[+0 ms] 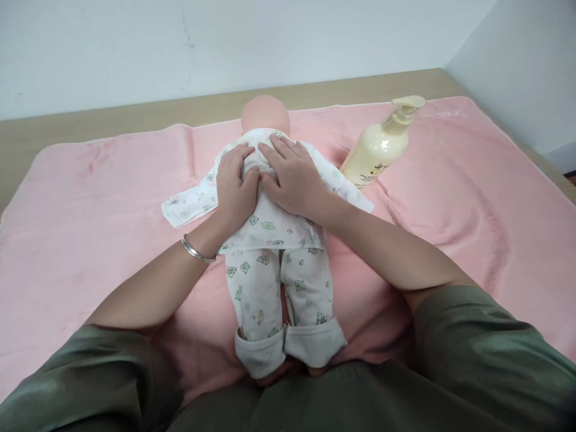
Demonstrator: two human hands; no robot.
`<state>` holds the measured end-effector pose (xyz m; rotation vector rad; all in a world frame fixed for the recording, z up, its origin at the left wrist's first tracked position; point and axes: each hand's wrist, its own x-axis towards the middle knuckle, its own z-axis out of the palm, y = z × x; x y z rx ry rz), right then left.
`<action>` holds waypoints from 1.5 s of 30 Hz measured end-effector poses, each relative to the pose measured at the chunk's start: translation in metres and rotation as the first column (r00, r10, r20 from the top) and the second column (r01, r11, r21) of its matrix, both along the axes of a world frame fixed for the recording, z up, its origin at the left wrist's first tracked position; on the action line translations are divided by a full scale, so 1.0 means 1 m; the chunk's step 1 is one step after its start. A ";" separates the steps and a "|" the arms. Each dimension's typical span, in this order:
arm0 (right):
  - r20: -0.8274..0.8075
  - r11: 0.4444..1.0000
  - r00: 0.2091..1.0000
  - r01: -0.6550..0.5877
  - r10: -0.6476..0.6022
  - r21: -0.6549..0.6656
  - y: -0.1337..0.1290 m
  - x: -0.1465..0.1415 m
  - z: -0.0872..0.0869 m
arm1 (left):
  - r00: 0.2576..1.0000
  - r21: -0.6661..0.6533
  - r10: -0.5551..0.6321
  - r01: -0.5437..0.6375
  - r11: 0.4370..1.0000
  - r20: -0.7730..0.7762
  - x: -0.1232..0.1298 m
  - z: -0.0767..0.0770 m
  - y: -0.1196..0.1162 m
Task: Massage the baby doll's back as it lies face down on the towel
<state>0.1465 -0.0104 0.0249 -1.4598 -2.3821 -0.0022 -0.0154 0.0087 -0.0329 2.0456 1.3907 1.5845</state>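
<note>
A baby doll (265, 114) lies face down, the back of its bald head towards the wall. It wears a white printed shirt (279, 231) and matching trousers (256, 294) with turned-up cuffs. My left hand (236, 186) rests flat on the upper left of the doll's back. On the upper right of the back lies my right hand (294, 177), its fingers spread. The two thumbs are close together near the middle of the back. Neither hand grips anything.
A pink blanket (450, 240) is spread under the doll over a wooden surface (189, 108). A cream pump bottle (380, 147) leans to the right, beside the doll's right sleeve. Behind stands a white wall (270, 48).
</note>
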 end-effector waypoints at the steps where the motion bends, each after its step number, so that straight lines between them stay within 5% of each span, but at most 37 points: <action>1: -0.002 1.000 1.000 0.000 0.000 -0.001 0.000 0.000 0.000 | 1.000 0.000 0.003 -0.003 1.000 0.003 0.000 0.000 0.000; 15: -0.020 1.000 1.000 -0.006 0.006 -0.014 -0.001 0.001 0.003 | 1.000 -0.003 0.016 -0.016 1.000 -0.002 0.002 0.002 -0.002; 23: -0.034 0.997 0.998 -0.061 0.059 -0.056 0.020 0.013 0.006 | 1.000 -0.098 -0.008 0.008 0.995 0.005 -0.003 -0.004 0.009; 32: -0.003 0.999 1.000 0.005 -0.005 -0.052 -0.018 -0.001 0.005 | 0.999 -0.105 0.017 -0.020 0.994 -0.030 -0.001 -0.003 0.006; 40: -0.047 0.998 0.999 -0.016 0.013 -0.066 0.024 0.010 0.004 | 0.997 0.030 0.056 -0.054 0.998 -0.052 0.002 -0.003 -0.002; 45: -0.022 0.999 0.999 0.022 -0.023 -0.048 -0.002 0.001 0.001 | 0.999 -0.062 0.044 -0.046 0.997 -0.026 0.000 -0.003 0.002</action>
